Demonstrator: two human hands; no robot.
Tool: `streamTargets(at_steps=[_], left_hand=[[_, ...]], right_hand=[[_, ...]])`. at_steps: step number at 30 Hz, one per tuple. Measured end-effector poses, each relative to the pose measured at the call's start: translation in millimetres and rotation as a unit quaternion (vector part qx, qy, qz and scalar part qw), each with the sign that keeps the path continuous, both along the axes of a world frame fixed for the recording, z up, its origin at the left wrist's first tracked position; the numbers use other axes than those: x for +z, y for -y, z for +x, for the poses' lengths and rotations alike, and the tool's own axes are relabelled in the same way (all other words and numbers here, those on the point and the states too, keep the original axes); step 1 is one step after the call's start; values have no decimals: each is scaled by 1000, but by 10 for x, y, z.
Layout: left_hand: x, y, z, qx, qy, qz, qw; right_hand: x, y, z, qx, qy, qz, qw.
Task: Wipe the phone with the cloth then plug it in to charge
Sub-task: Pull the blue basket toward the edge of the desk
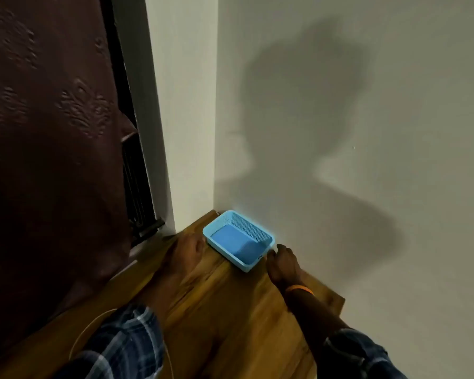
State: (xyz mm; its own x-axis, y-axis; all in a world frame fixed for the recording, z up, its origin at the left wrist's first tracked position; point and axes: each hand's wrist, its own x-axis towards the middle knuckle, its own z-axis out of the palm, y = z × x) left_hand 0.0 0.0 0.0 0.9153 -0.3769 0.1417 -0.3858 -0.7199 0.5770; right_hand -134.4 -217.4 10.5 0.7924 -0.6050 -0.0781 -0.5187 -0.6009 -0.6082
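Note:
A light blue mesh basket [268, 237] stands on the wooden table [230, 310] in the corner by the wall. Its inside shows a flat blue surface, half in shadow; I cannot tell whether that is the cloth. No phone is plainly visible. My left hand [186, 250] lies on the table against the basket's left side, blurred, with its fingers stretched forward. My right hand [282, 265] is at the basket's near right corner, fingertips close to the rim, holding nothing. A thin pale cable [78, 337] loops near my left sleeve.
A dark maroon curtain [52, 132] hangs on the left over a window frame. The pale wall [367, 132] stands directly behind and to the right of the table. The table's right edge ends close to my right wrist.

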Motion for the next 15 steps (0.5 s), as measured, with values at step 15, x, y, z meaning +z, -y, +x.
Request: streamTargets(at_steps=[15], left_hand=[[-261,521,624,176,-164,-119,963]], right_hand=[[-487,293,384,-134,60,278,949]])
